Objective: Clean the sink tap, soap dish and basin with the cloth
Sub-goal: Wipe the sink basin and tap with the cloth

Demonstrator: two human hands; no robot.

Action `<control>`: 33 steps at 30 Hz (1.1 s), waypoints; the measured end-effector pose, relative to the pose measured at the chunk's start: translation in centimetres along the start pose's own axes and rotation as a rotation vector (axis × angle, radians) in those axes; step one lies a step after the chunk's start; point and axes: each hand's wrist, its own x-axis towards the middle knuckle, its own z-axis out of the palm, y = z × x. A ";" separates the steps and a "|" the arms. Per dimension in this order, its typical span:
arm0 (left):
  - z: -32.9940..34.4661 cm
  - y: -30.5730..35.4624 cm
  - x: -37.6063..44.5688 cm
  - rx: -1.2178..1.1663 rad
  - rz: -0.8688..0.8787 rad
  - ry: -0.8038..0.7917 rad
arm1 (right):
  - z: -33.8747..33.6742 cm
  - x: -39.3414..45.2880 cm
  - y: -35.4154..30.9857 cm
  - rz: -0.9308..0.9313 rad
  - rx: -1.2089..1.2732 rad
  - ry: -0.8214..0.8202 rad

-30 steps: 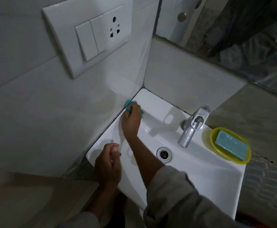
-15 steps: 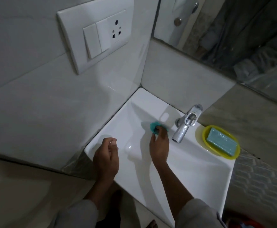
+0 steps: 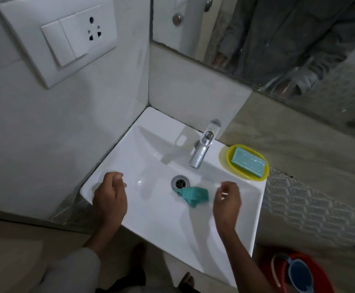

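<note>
A teal cloth (image 3: 194, 195) lies loose inside the white basin (image 3: 163, 220), just right of the metal drain (image 3: 180, 182). My right hand (image 3: 227, 203) hovers to the right of the cloth, fingers loosely curled and apart, holding nothing. My left hand (image 3: 110, 195) rests on the basin's left front rim, fingers curled. The chrome tap (image 3: 203, 148) stands at the basin's back edge. To its right sits the yellow soap dish (image 3: 228, 157), holding a teal soap bar (image 3: 248, 162).
A white switch and socket plate (image 3: 56, 41) is on the left wall. A mirror (image 3: 277, 34) hangs above the sink. A red bucket (image 3: 328, 269) with a blue mug (image 3: 301, 275) stands on the floor at lower right. My feet show below the basin.
My right hand wiped from the basin's back left corner toward the tap, then let go of the cloth, which now lies by the drain. The left hand stayed on the rim.
</note>
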 end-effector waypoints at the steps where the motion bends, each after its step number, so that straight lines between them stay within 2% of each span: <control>1: -0.1 0.1 -0.1 0.007 0.000 -0.013 | 0.7 -0.5 -0.7 0.022 0.052 -0.091; 3: -0.2 0.2 -0.1 0.021 0.008 -0.037 | 2.4 -1.0 -1.8 0.104 0.070 -0.310; 6: -0.3 0.5 -0.2 0.033 -0.009 -0.049 | 4.8 -1.2 -2.2 0.061 -0.321 -0.580; 8: -0.3 0.5 -0.1 0.016 -0.018 -0.035 | 5.6 -1.4 -1.9 -0.056 -0.618 -0.654; 10: -0.3 0.6 -0.1 -0.019 0.001 -0.019 | 5.7 -1.1 -1.5 -0.128 -0.710 -0.645; 13: -0.4 0.8 -0.1 -0.059 0.020 0.043 | 6.2 -1.2 -2.3 -0.085 -0.604 -0.637; 15: -0.4 0.8 -0.1 -0.080 0.030 0.068 | 6.7 -3.6 -4.1 -0.045 -0.405 -0.750; 16: -0.4 0.7 0.0 -0.084 0.038 0.075 | 7.1 -5.3 -5.2 -0.067 -0.317 -0.831; 18: -0.3 0.5 0.1 -0.075 0.058 0.083 | 7.8 -8.6 -7.3 -0.241 -0.229 -0.929; 22: 0.1 -0.1 0.3 -0.056 0.054 0.109 | 10.1 -9.5 -9.8 -0.527 -0.065 -0.964; 25: 0.3 -0.3 0.3 -0.047 0.030 0.108 | 12.8 -6.4 -9.2 -0.716 -0.206 -0.937; 29: 0.5 -0.5 0.3 0.008 0.020 0.103 | 13.7 0.7 -6.3 -0.724 -0.436 -0.792; 33: 0.5 -0.6 0.4 0.019 0.022 0.087 | 9.1 4.2 -2.0 -0.711 -0.734 -0.714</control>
